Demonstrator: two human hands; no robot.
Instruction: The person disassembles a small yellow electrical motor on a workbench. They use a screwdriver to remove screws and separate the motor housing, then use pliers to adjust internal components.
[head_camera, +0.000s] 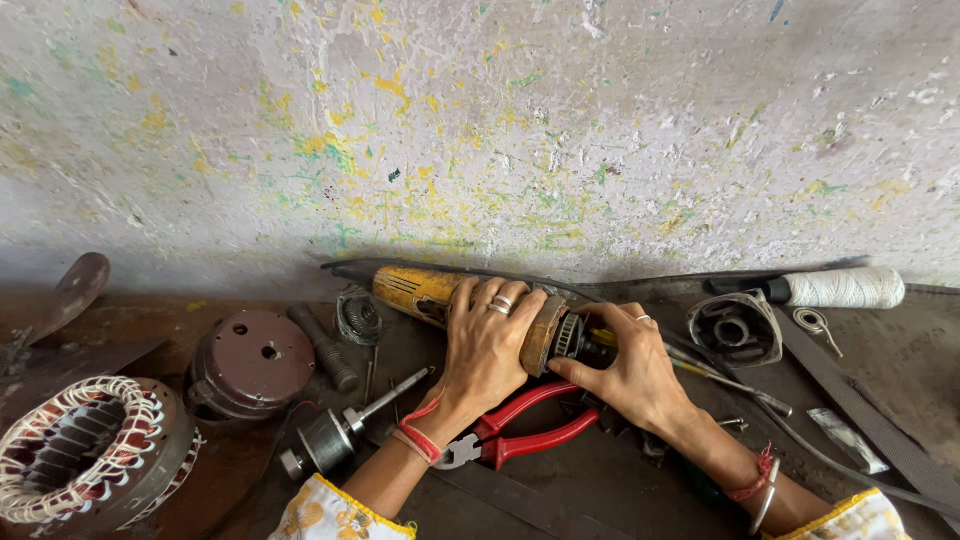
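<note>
Your left hand (487, 340) wraps the yellow grinder body (425, 293), your right hand (625, 365) pinches the armature (570, 337) at its open end — mid-disassembly, it seems — next calls for a straight, steady pull.

Soft, even daylight, bright on the far wall (480, 120), dimmer on the dark tabletop (600, 480). Narrow shadow along the wall's foot. Sharp at centre; bowed and slightly smeared toward left and right edges.

Yellow tool body (418, 292) (worn), red-handled pliers (520, 432).
</note>
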